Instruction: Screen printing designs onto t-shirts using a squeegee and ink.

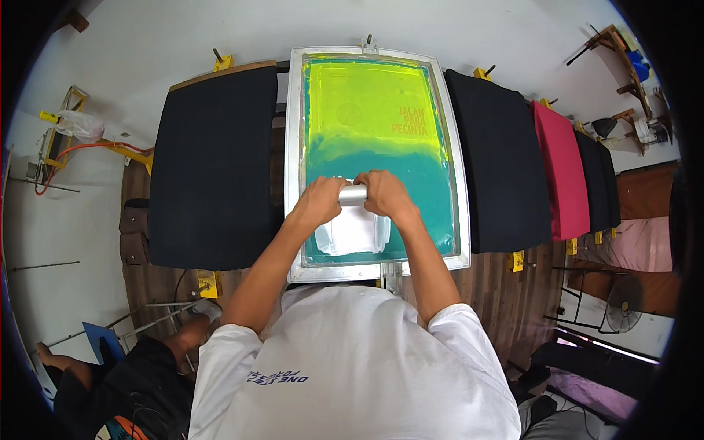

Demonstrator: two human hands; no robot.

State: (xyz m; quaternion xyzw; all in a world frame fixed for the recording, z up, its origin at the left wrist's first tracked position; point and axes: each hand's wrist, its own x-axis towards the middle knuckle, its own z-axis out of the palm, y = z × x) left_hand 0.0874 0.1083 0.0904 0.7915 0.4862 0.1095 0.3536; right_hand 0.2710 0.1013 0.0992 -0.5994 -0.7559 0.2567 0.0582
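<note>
A silk-screen frame (295,147) with silvery metal edges lies in front of me. Its mesh (411,191) is teal in the near half and bright yellow-green in the far half, with some lettering at the right. Across the middle, both hands grip a squeegee with a grey metal handle (353,193). My left hand (320,200) is wrapped around its left end, my right hand (387,194) around its right end. Just nearer to me, a white patch (352,233) with see-through, uneven edges covers part of the mesh. The squeegee's blade is hidden.
Black fabric covers a board (214,169) to the left and another (499,161) to the right. Past that one stands a red-covered board (561,172). Yellow brackets (209,284) hold the boards. A seated person (147,381) is at the lower left; a fan (625,302) stands at the right.
</note>
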